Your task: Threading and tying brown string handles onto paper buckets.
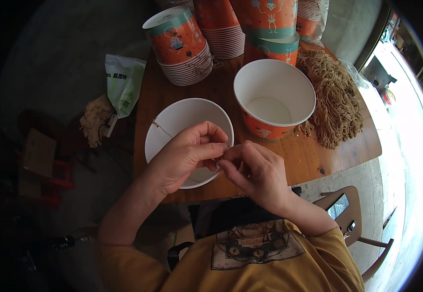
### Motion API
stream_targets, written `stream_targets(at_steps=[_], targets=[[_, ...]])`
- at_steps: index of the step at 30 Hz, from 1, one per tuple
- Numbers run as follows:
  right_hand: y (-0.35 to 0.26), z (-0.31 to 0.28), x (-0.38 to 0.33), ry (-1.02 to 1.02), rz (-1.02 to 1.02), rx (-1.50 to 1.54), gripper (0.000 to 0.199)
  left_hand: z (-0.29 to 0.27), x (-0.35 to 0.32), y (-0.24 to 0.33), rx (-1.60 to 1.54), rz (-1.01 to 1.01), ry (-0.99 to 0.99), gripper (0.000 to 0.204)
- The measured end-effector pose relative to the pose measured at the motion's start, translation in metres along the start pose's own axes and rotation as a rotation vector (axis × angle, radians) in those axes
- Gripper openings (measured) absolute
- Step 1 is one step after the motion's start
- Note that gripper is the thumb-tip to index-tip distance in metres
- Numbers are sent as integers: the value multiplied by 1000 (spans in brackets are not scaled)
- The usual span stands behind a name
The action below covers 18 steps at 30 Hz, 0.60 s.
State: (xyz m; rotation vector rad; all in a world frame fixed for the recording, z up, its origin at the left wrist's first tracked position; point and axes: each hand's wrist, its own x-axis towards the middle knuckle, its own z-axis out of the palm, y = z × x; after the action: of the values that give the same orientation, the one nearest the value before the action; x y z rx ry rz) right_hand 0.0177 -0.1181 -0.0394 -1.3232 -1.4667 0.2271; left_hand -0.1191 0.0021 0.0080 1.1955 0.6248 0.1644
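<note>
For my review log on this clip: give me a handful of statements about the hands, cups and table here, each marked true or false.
1. Both hands meet over the near white paper cup. True.
2. The left hand and right hand pinch a thin string that runs to the cup's rim. True.
3. The second open cup is filled with string. False: it looks empty.
4. The bundle of tan string lies at the table's left edge. False: it lies on the right.
5. Stacks of orange cups stand at the far side of the wooden table. True.
</note>
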Motion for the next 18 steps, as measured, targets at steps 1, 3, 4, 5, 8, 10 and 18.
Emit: stream_targets(at_steps=[1, 3, 4, 5, 8, 10, 18], targets=[[0, 1, -1, 10, -40, -41, 17, 1, 0, 0, -11, -3, 12, 13], [1, 3, -3, 19, -80, -81, 18, 2, -2, -1, -23, -8, 27, 12], [1, 2, -4, 11, -151, -153, 19, 2, -3, 0, -23, -11, 41, 12], [2, 2, -6, 5, -222, -226, 21, 3, -4, 0, -22, -14, 55, 12], [1, 0, -9, -4, -344, -321, 22, 2, -4, -3, 62, 55, 87, 11], [8, -5, -9, -9, -343, -293, 22, 4, -7, -2, 53, 61, 81, 10], [11, -4, -4, 19, -75, -5, 22, 4, -7, -4, -11, 88, 25, 10]])
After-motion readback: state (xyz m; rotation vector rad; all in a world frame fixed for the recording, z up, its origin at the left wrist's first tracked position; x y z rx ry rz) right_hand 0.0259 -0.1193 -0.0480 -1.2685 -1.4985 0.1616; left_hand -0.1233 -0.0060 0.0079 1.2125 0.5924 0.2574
